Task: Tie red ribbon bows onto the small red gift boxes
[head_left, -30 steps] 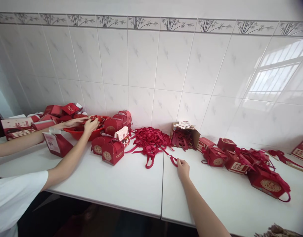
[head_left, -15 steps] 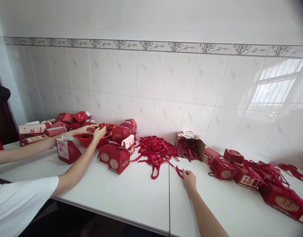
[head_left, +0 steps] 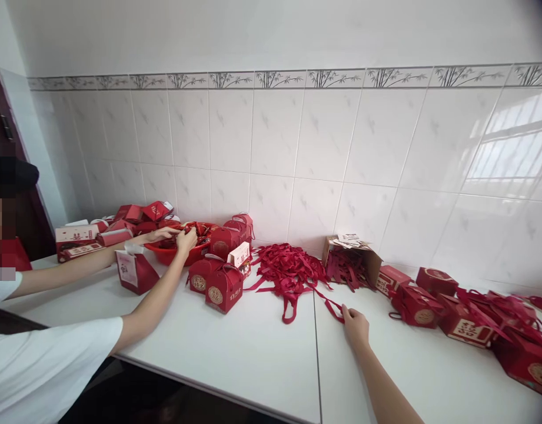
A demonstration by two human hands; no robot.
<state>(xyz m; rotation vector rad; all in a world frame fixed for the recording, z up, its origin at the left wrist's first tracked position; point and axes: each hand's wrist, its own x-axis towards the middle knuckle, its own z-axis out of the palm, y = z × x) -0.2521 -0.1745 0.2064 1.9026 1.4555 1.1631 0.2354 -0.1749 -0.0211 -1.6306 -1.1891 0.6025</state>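
Note:
My right hand (head_left: 356, 327) reaches in over the white table, its fingers closed on the end of a dark red ribbon (head_left: 333, 308). That ribbon trails back toward a tangled heap of red ribbons (head_left: 291, 266) left of the hand. Behind the hand, an open cardboard box (head_left: 372, 265) lies with more red ribbons inside and printed cards on top. My left hand is out of the frame.
A co-worker's hands (head_left: 182, 238) are at a red basin (head_left: 161, 254) of small wrapped items on the left. Red gift boxes (head_left: 223, 290) stand beside it, and more boxes with ribbons (head_left: 467, 321) line the right. A tiled wall borders the table.
The camera view has turned a little left, so the scene sits farther right. My right hand still holds the ribbon end. More of the co-worker shows at the left edge.

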